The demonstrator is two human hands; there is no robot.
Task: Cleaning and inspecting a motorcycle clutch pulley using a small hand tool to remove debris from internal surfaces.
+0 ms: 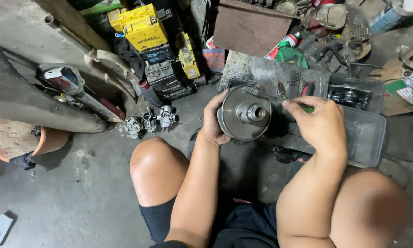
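Note:
My left hand [213, 120] grips the left rim of a round grey metal pulley disc [244, 113] with a raised hub in its middle, held upright over a tray. My right hand [320, 124] holds a green-handled brush [261, 94]; its bristled head rests on the top edge of the disc. Both hands are above the grey plastic tray [367, 133]. My bare knees show below.
Two carburettors [150, 120] lie on the concrete floor to the left. Yellow and black batteries [144, 27] stand behind them. A metal part [350, 97] sits in a second tray at right. A scooter seat [27, 101], cans and scrap crowd the edges.

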